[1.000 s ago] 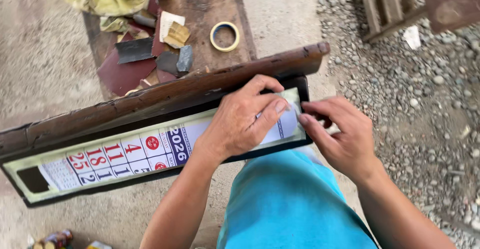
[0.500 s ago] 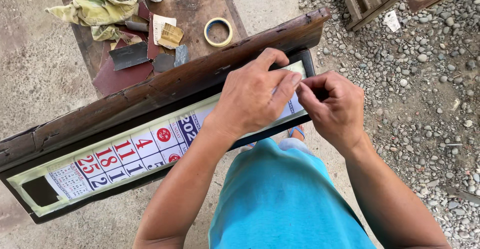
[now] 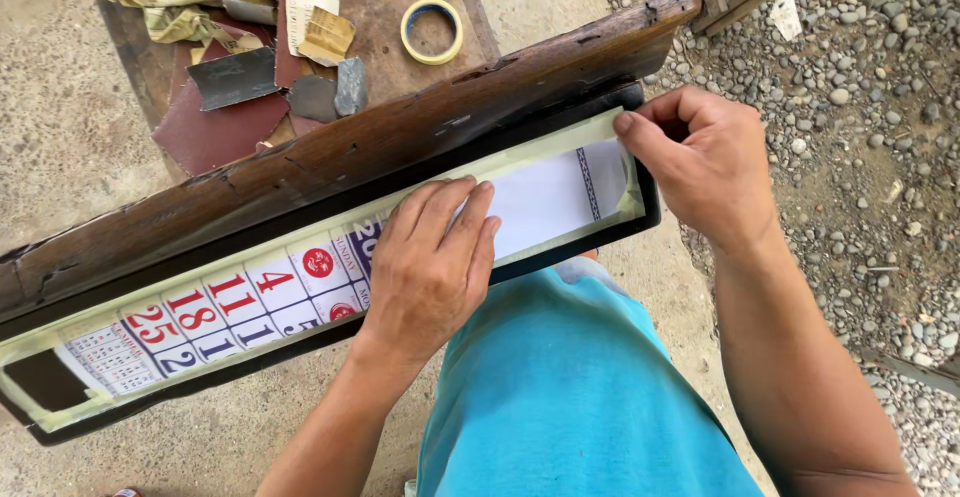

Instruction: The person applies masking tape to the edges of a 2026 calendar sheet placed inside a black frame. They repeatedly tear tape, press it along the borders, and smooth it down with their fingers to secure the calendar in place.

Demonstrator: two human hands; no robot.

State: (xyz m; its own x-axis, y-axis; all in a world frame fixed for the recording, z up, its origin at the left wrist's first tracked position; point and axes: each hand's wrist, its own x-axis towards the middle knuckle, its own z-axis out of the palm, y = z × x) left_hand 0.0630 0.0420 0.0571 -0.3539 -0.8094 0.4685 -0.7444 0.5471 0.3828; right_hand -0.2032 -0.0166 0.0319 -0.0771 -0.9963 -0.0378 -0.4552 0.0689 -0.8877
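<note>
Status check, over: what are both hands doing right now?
Left hand flat on calendar paper inside long black-framed panel. Right hand pinching pale tape at panel's end. Nothing blocking.

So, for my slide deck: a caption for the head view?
Left hand presses calendar paper flat while right hand smooths tape.

Under your left hand lies a long white calendar sheet, red and blue print, edged with pale tape.
</note>
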